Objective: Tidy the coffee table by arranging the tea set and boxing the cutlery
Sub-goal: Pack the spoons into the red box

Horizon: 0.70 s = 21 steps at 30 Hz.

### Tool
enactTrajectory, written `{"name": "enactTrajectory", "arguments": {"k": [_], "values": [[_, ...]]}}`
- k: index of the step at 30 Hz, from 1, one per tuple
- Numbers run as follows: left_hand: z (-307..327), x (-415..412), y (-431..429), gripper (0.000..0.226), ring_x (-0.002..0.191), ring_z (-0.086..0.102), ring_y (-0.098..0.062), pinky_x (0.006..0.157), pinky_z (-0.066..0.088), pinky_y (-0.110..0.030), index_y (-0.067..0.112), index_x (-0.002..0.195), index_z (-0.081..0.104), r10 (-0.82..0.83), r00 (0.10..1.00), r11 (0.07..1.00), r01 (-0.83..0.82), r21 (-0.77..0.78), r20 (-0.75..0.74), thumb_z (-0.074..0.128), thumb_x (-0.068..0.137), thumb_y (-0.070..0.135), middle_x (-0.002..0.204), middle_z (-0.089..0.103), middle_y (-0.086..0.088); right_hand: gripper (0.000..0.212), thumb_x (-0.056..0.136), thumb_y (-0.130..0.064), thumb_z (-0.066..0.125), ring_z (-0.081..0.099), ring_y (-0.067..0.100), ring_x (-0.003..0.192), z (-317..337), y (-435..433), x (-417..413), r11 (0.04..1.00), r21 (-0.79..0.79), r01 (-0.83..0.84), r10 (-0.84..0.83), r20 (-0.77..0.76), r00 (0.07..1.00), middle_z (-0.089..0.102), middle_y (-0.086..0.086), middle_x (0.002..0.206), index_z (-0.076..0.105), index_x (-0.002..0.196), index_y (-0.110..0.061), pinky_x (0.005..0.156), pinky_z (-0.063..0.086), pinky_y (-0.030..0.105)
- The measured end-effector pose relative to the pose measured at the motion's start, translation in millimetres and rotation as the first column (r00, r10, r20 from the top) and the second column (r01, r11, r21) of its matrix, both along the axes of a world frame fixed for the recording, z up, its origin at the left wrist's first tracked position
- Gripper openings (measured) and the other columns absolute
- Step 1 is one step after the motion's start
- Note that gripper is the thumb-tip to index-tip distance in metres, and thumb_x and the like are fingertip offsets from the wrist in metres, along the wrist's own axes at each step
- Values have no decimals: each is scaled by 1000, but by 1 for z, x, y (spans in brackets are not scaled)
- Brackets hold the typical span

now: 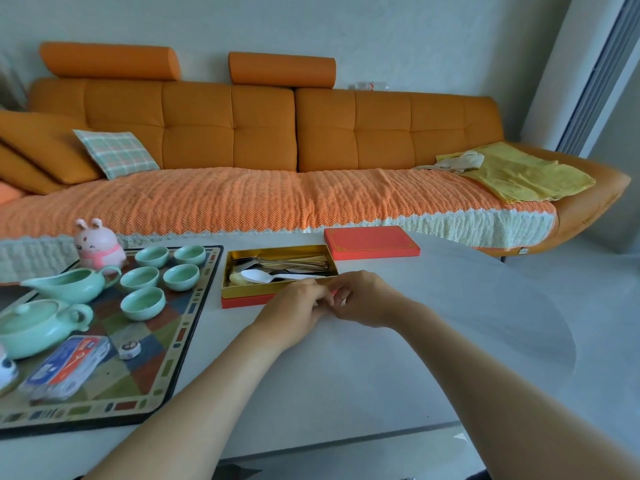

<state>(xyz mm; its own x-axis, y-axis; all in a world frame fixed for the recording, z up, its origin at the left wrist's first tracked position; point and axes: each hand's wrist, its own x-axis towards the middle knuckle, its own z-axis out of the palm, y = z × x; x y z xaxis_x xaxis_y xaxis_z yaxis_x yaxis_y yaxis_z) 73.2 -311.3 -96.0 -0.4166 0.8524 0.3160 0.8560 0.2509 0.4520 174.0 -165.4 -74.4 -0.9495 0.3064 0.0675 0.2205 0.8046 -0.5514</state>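
An open red box with a gold lining (242, 299) lies mid-table and holds metal cutlery (280, 264) and a white spoon (258, 275). Its red lid (372, 241) lies behind it to the right. My left hand (294, 308) and my right hand (367, 299) meet at the box's front right corner, fingers curled and touching each other. The spoon's handle ends at my left fingers, which seem to pinch it. Whether my right hand holds anything is hidden. On the patterned mat (180, 344) at left stand several green cups (142, 303), a green pitcher (65, 284) and a green teapot (34, 327).
A pink rabbit figure (98, 245) stands at the mat's far edge. A blue and orange packet (65, 367) and a small round wrapped piece (130, 349) lie on the mat. An orange sofa (263, 133) runs behind the white table (398, 358). The table's edge curves at right.
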Motion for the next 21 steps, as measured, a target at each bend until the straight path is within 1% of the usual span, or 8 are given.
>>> {"name": "enactTrajectory", "arguments": {"k": [2, 4, 7, 9, 12, 15, 17, 21], "values": [[3, -8, -3, 14, 92, 60, -15, 77, 50, -32, 22, 100, 72, 31, 999, 999, -30, 35, -31, 62, 93, 16, 99, 64, 6, 27, 81, -24, 62, 60, -1, 71, 0, -1, -3, 1000, -3, -26, 26, -35, 999, 70, -15, 83, 74, 100, -38, 60, 47, 12], [7, -16, -7, 13, 91, 59, -15, 76, 50, -33, 19, 100, 72, 78, 996, 992, -73, 98, -44, 60, 95, 15, 97, 63, 5, 24, 84, -18, 67, 61, 1, 71, 0, 0, -7, 1000, -14, -24, 23, -82, 996, 69, -14, 80, 77, 99, -33, 64, 49, 13], [17, -34, -17, 12, 89, 59, -12, 75, 50, -28, 16, 99, 72, 177, 982, 964, -161, 209, -59, 61, 95, 14, 97, 65, 4, 18, 89, -18, 67, 56, 0, 67, 0, -1, -20, 998, -24, 52, -55, -185, 981, 64, -15, 78, 77, 104, -21, 59, 39, 6], [21, -48, -25, 11, 88, 59, -11, 73, 46, -24, 16, 98, 72, 240, 968, 941, -214, 261, -72, 62, 94, 14, 98, 66, 5, 21, 93, -16, 61, 57, 6, 76, 1, -4, -31, 998, 29, 64, -55, -238, 970, 65, -10, 89, 74, 110, -20, 61, 38, 7], [23, -66, -35, 11, 90, 58, -12, 73, 40, -22, 17, 97, 73, 321, 945, 915, -292, 279, -63, 63, 93, 14, 99, 67, 5, 27, 96, -12, 53, 57, 16, 87, 2, -10, -49, 993, 105, 52, -22, -269, 963, 62, -3, 102, 71, 113, -22, 69, 42, 20], [18, -81, -42, 16, 101, 57, -19, 82, 48, -32, 16, 104, 72, 367, 925, 901, -329, 281, -95, 63, 92, 10, 104, 66, 2, 29, 97, -11, 50, 56, 19, 91, -2, -15, -69, 984, 153, 89, -42, -289, 957, 61, 1, 102, 71, 114, -21, 77, 44, 30], [15, -85, -47, 22, 111, 54, -20, 91, 48, -39, 16, 115, 69, 358, 923, 920, -321, 226, -145, 60, 95, 16, 115, 63, 2, 29, 98, -12, 49, 55, 20, 93, -7, -16, -82, 977, 177, 116, -62, -283, 957, 62, 1, 99, 71, 115, -22, 77, 42, 31], [10, -81, -54, 44, 137, 37, -14, 108, 30, -34, 21, 142, 51, 242, 939, 961, -267, -75, -246, 43, 103, 39, 148, 46, 8, 32, 95, -16, 47, 58, 24, 83, -13, -19, -95, 961, 256, 101, -46, -209, 977, 67, -1, 83, 75, 102, -32, 69, 45, 33]]}}
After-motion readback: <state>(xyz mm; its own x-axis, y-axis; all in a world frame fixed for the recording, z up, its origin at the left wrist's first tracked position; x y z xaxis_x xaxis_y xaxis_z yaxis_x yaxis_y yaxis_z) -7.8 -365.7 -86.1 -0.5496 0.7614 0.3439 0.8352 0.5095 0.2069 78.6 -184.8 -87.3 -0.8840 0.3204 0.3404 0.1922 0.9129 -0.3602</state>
